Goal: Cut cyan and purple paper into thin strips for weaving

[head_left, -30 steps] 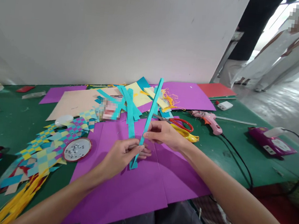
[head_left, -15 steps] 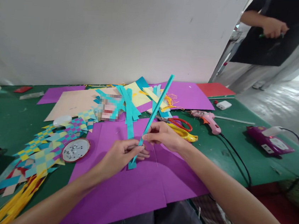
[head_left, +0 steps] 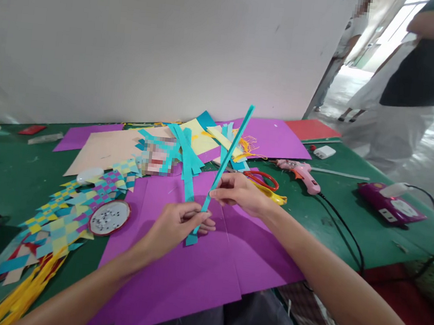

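A long narrow turquoise paper strip [head_left: 232,146] slants up from my hands, its top end in the air. My left hand [head_left: 180,220] pinches the strip near its lower end, thumb on top. Higher up, my right hand [head_left: 236,191] pinches the same strip between thumb and fingertips. Another turquoise strip [head_left: 188,186] lies flat on the purple paper sheets [head_left: 188,283] and runs beneath my left hand. A loose pile of turquoise strips [head_left: 187,151] sits just beyond. Red-handled scissors [head_left: 267,180] and a yellow-handled tool [head_left: 275,196] rest beyond my right hand, partly hidden.
On the green table [head_left: 335,221] are a pink glue gun [head_left: 301,175] with its cord, a purple power box [head_left: 391,204] and a white plug [head_left: 324,152]. Woven paper pieces [head_left: 77,199] and a dish of googly eyes [head_left: 110,218] lie left. People stand at right.
My right hand has risen slightly along the strip, and the strip's top end is a little higher. My left hand stays about where it was. The person at the right has moved further right.
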`<state>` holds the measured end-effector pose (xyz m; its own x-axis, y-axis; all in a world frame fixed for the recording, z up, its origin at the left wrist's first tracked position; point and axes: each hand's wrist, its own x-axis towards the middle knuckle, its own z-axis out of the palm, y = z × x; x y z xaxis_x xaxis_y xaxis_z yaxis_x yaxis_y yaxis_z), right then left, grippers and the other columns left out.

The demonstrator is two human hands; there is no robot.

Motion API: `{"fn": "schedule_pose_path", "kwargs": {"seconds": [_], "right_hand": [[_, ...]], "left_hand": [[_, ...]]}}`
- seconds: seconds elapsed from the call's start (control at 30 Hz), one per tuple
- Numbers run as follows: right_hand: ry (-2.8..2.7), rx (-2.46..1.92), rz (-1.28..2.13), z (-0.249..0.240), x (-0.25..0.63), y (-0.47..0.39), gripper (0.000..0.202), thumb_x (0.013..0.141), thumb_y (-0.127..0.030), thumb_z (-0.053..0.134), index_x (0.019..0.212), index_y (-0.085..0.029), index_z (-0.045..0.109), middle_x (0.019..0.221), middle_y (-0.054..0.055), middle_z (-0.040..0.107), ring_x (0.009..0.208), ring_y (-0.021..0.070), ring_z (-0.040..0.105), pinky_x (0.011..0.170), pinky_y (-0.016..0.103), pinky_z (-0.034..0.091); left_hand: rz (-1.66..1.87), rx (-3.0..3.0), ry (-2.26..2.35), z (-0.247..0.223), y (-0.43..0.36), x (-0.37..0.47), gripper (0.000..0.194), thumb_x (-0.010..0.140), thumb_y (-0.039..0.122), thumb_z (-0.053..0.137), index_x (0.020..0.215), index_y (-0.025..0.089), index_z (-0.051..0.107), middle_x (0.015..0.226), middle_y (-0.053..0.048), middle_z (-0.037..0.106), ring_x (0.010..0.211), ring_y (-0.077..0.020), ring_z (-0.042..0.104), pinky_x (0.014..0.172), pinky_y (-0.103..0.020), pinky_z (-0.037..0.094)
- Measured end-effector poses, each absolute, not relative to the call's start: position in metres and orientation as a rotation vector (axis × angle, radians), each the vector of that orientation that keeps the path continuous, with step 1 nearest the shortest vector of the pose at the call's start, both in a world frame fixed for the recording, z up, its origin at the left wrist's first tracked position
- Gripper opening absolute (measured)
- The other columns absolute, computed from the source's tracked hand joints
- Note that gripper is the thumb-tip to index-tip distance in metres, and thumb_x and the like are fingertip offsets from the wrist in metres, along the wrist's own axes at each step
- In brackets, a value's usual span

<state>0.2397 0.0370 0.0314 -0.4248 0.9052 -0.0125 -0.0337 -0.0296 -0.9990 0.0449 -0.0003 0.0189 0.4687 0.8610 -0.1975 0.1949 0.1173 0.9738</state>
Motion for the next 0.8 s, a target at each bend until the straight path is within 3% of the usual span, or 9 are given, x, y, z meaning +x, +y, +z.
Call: {"fn": "schedule_pose_path", "kwargs": {"seconds": [0.27,0.5,0.8], "right_hand": [[-1.812,-1.013,1.43,0.0336,0.2365,0.0338,0.028,0.073,-0.038,0.069,0.064,-0.014,0.057,0.057,-0.004,0.052,0.054,0.0068,0.043,0.05,0.021,0.031],[-1.856,-1.059,1.332,0.034,0.2382,0.0364,0.029,0.074,-0.036,0.068,0.06,-0.013,0.058,0.054,-0.003,0.054,0.051,0.0071,0.044,0.05,0.022,0.033],[-1.871,-1.076,1.319,0.038,0.2371,0.0356,0.027,0.075,-0.033,0.067,0.059,-0.014,0.058,0.054,-0.002,0.055,0.053,0.0081,0.047,0.052,0.022,0.035]], "left_hand": [[0.679,1.477,1.021,0.016,-0.0003,0.0441,0.027,0.083,0.035,0.062,0.066,0.016,0.05,0.073,-0.006,0.074,0.08,-0.0244,0.073,0.071,-0.034,0.061],[0.656,1.451,1.036,0.0136,0.0023,0.0457,0.022,0.083,0.035,0.062,0.075,0.015,0.058,0.082,-0.008,0.076,0.078,-0.0222,0.073,0.073,-0.031,0.061],[0.702,1.44,1.108,0.0188,-0.001,0.0483,0.025,0.079,0.034,0.065,0.065,0.015,0.056,0.074,-0.007,0.075,0.073,-0.0222,0.073,0.068,-0.03,0.061]]}}
